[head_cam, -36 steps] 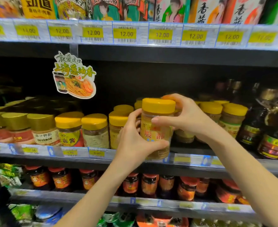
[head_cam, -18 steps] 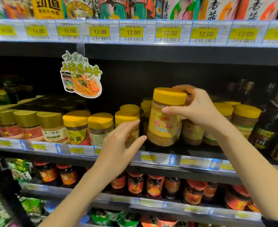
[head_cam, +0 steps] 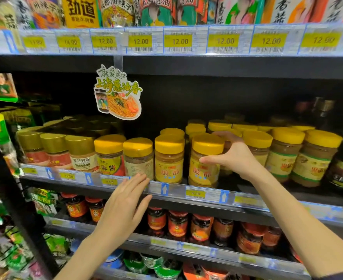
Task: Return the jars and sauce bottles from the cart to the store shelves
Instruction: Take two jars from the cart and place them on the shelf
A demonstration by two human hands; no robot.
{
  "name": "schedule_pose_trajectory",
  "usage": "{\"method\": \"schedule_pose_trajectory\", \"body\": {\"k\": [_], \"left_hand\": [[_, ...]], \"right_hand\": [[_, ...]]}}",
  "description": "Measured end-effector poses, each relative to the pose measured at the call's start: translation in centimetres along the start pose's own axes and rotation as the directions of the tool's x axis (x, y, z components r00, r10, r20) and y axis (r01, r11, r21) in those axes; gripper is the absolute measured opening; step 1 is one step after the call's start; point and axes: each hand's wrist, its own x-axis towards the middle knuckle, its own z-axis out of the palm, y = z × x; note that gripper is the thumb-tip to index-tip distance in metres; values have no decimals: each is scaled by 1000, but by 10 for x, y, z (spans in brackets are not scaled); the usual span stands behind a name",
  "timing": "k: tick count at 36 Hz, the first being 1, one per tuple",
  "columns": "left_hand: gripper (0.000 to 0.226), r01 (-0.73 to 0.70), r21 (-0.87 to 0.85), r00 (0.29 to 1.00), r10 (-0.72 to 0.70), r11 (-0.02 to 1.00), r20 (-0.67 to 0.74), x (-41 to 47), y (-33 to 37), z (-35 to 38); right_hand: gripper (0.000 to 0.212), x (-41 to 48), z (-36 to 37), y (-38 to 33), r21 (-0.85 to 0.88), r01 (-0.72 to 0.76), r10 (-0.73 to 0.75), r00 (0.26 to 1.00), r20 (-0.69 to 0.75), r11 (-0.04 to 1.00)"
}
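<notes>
Bright overhead light, dark shelf recesses, edges warped and soft.

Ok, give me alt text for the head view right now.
The right hand wraps a yellow-lidded jar standing at the front of the middle shelf, beside a matching jar. The left hand is open and empty near the shelf edge.
</notes>
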Motion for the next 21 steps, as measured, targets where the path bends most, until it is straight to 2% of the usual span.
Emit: {"method": "schedule_pose_trajectory", "body": {"k": [16,21], "left_hand": [[71,-37,7,999,37,999,6,-5,-6,4],[68,-38,-11,999,39,999,32,-4,-6,3]], "right_hand": [[79,3,9,5,61,-48,42,994,97,997],[76,4,12,2,68,-48,40,992,118,997]]}}
